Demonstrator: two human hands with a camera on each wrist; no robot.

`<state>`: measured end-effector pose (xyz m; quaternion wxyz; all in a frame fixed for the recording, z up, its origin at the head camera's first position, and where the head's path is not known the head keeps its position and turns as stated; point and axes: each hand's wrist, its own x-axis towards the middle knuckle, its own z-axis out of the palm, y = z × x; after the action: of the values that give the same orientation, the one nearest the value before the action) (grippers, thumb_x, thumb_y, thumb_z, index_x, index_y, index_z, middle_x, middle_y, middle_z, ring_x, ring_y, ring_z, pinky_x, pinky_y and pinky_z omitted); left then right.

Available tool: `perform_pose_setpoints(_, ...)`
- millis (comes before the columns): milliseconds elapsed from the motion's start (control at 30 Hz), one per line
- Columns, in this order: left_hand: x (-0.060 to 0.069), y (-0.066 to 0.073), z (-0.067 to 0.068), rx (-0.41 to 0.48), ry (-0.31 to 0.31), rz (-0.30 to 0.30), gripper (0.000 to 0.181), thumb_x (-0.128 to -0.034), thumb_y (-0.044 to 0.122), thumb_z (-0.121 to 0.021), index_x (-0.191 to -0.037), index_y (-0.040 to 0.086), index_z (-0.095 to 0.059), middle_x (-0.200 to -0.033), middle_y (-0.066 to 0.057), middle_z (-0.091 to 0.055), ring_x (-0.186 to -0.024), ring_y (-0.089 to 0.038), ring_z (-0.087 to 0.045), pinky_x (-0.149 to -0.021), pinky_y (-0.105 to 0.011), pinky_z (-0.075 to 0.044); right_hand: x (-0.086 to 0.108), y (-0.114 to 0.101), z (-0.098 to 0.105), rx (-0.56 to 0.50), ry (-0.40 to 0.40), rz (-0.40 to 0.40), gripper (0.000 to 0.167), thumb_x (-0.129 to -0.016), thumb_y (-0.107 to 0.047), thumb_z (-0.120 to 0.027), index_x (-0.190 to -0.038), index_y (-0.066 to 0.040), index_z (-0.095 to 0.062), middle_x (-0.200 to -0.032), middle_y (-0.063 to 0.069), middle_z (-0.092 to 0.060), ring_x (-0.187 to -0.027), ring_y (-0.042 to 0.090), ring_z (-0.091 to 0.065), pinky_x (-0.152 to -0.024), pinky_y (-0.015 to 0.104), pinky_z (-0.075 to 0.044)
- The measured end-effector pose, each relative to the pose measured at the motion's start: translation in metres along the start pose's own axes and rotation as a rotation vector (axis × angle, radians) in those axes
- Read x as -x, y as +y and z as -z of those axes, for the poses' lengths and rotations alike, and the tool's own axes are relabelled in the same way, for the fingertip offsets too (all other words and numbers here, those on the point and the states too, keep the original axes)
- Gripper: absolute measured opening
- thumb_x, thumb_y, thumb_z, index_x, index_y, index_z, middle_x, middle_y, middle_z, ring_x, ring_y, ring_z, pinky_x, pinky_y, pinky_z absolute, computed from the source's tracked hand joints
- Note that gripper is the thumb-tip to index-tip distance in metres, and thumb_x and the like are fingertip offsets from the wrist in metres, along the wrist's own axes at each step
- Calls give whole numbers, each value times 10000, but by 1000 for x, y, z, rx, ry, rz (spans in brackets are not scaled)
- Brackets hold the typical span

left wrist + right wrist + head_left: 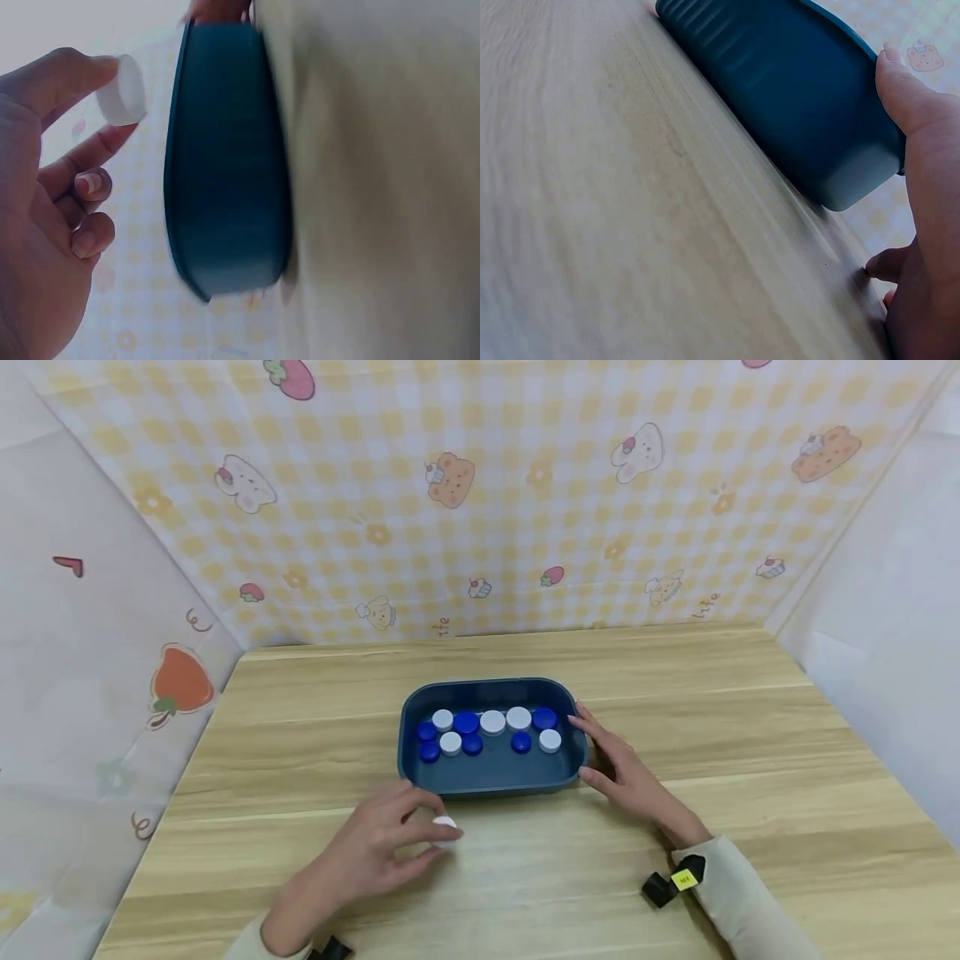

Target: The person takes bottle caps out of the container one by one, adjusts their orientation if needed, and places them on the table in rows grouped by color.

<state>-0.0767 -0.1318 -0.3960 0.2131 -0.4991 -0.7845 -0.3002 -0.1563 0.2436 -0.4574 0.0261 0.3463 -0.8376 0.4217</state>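
Observation:
My left hand (pixel 378 843) pinches a white bottle cap (pixel 445 832) between thumb and fingertips, just in front of a dark teal tray (pixel 487 792). The left wrist view shows the cap (pixel 122 90) edge-on beside the tray's outer wall (pixel 229 157). At the tray's right end, my right hand (pixel 630 777) touches the rim with fairly straight fingers and thumb. In the right wrist view its thumb (pixel 904 90) lies against the rim. Inside the tray, several blue caps (pixel 466 722) and white caps (pixel 492 722) lie in two rough rows.
The tray stands on a light wood-grain table (pixel 315 710). Behind it hangs a yellow checked cloth (pixel 525 510), with pale side walls (pixel 82 635) at left and right. A black wrist device (pixel 667 883) is strapped over the right sleeve (pixel 750 902).

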Motion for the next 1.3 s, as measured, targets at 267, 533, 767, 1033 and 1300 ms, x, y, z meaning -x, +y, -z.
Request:
perform_pose_setpoints(267, 8, 15, -20, 24, -167, 182, 245, -773, 147, -793, -1002, 225, -753, -1010, 55, -587, -861, -101, -535, -733, -206, -458, 0, 3, 0, 5, -8, -6, 675, -930, -155, -614, -1513, -154, -274, -1593, 33, -113, -1436, 265, -141, -1076, 606, -152)
perform_pose_setpoints(533, 13, 11, -20, 145, -327, 437, 207, -819, 118, -761, -1009, 199, -761, -1011, 69, -570, -743, -38, -504, -621, -148, -435, -1, -1, 0, 3, -7, -1, 668, -935, -161, -611, -1512, -146, -275, -1592, 42, -115, -1435, 273, -144, -1066, 621, -155)
perform_pose_setpoints(767, 14, 7, -20, 168, -372, 507, 207, -812, 99, -761, -993, 200, -769, -1000, 63, -572, -820, -37, -509, -662, -183, -458, 0, -1, 1, 19, -6, 2, 664, -937, -179, -609, -1511, -139, -277, -1591, 51, -122, -1433, 276, -153, -1060, 625, -168)
perform_pose_setpoints(1033, 12, 5, -22, 202, -395, 557, 237, -807, 94, -764, -1015, 207, -764, -1017, 61, -553, -727, -39, -483, -615, -177, -439, 0, 2, 2, 8, -4, -1, 657, -939, -171, -603, -1509, -134, -279, -1591, 50, -121, -1434, 277, -148, -1058, 634, -166)
perform_pose_setpoints(1300, 8, 7, -14, 290, -381, 622, 310, -809, 123, -775, -1098, 224, -730, -1091, 93, -566, -692, -58, -517, -597, -184, -466, 0, 2, 0, 6, -3, 13, 658, -934, -148, -610, -1505, -118, -284, -1589, 73, -126, -1433, 295, -146, -1057, 641, -164)
